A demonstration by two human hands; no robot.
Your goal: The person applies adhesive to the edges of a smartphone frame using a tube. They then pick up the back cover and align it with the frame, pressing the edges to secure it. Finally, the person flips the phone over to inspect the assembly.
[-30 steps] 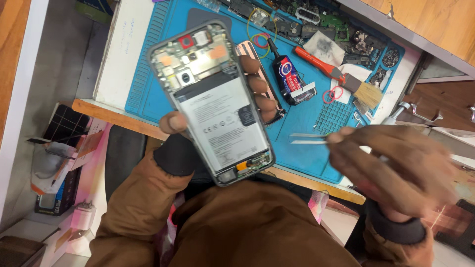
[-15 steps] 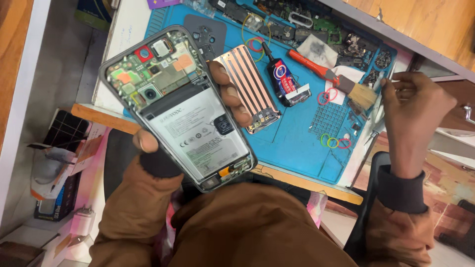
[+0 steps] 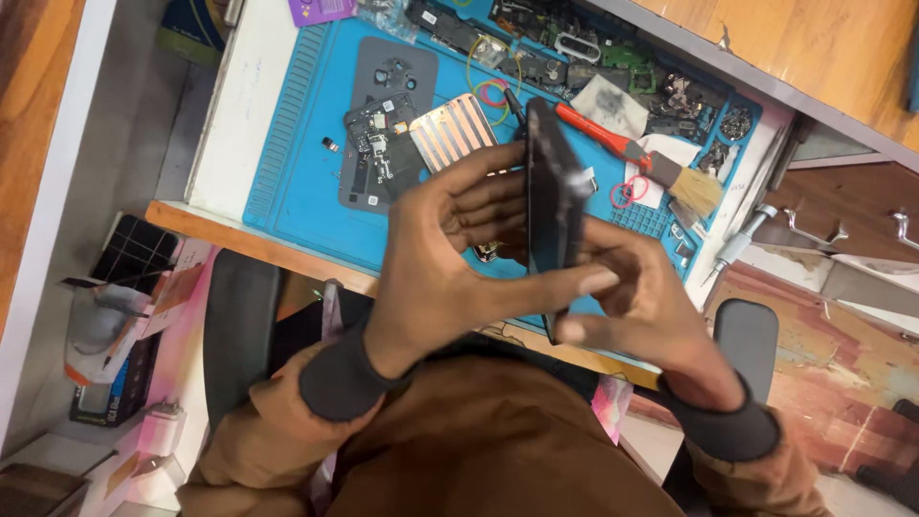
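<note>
Both hands, left hand (image 3: 436, 254) and right hand (image 3: 637, 302), grip an opened phone (image 3: 550, 206) edge-on above the blue repair mat (image 3: 297, 144); a slip could drop it onto loose parts

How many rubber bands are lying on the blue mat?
3: a yellow rubber band and a red rubber band near the copper sheet, another red band by the brush. Hands may hide more.
</note>
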